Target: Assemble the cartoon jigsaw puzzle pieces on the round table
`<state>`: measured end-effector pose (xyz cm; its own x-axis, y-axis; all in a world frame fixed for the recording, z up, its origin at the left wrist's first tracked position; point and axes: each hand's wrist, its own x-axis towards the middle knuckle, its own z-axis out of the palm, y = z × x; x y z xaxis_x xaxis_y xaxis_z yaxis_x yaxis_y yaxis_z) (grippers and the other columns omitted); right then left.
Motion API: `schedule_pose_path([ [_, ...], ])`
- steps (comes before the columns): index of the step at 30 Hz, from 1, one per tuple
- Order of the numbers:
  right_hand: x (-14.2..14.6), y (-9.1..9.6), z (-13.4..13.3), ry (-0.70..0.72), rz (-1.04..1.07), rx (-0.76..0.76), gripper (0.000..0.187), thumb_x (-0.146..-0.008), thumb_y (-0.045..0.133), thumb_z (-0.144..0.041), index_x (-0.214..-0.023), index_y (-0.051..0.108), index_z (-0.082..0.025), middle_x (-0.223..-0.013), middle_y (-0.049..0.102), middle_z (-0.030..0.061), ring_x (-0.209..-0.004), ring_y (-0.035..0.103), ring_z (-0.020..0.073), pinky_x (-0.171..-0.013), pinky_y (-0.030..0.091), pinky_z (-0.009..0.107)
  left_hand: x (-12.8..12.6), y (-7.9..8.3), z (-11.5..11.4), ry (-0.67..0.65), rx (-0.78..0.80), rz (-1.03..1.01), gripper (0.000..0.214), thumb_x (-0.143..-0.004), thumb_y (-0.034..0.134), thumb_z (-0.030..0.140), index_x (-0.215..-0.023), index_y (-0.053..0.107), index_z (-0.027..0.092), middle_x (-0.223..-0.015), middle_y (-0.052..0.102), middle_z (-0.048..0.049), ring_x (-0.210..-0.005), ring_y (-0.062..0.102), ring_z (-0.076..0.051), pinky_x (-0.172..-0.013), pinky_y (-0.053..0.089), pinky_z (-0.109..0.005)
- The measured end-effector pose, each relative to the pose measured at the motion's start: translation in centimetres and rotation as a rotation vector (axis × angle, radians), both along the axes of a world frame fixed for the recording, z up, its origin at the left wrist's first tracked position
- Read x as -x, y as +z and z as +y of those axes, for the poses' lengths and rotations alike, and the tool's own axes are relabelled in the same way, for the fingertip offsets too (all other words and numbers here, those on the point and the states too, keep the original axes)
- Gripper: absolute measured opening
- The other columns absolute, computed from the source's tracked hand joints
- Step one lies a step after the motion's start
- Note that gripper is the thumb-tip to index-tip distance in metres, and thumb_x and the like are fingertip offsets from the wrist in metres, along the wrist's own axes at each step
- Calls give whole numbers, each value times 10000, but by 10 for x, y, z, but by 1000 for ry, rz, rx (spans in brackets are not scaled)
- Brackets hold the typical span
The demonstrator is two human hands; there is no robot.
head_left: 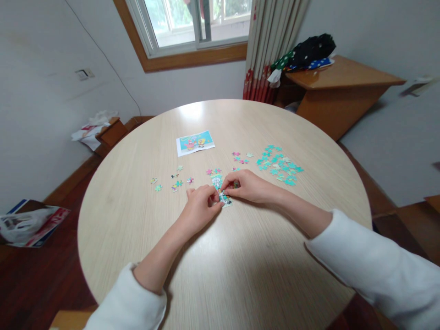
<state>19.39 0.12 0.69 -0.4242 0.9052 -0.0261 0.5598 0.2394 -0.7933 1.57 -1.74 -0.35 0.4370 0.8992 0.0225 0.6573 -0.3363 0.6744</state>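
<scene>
A small joined patch of jigsaw pieces (220, 185) lies near the middle of the round wooden table (137, 220). My left hand (199, 206) has its fingers curled and pinches the patch's lower edge. My right hand (245, 185) comes in from the right, fingertips pressed on the same patch. A printed reference picture (195, 142) lies further back. Several teal loose pieces (280, 166) sit to the right, a few pink ones (240, 158) beside them, and a few scattered pieces (175, 181) to the left.
A wooden desk (337, 87) with a dark dotted bundle (305, 50) stands back right beside a curtain (271, 46). A window (199, 23) is behind. Plastic bags (27, 224) and a low wooden box (110, 133) lie on the floor at left.
</scene>
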Motion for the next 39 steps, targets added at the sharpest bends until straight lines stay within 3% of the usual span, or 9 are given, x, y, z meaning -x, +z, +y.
schedule_pose_path([
  [19,0,-5,3,13,-55,-75,123,-764,606,-90,-776,715,-146,-745,665,36,-708,570,131,-681,408,242,-1,2,0,24,-8,44,151,-742,631,147,-644,518,166,-673,579,34,-667,536,-137,-771,315,-328],
  [26,0,-6,3,5,-47,-80,126,-758,614,-94,-766,722,-157,-748,675,34,-708,576,133,-676,408,246,0,1,-1,18,-52,66,24,-749,647,178,-753,625,187,-741,619,7,-746,578,-172,-805,325,-356],
  [39,0,-7,4,19,-57,-82,136,-762,597,-88,-777,723,-140,-739,680,38,-693,571,128,-650,397,238,0,3,-2,7,-26,100,100,-781,645,185,-849,712,210,-806,624,-18,-795,594,-189,-849,310,-391],
])
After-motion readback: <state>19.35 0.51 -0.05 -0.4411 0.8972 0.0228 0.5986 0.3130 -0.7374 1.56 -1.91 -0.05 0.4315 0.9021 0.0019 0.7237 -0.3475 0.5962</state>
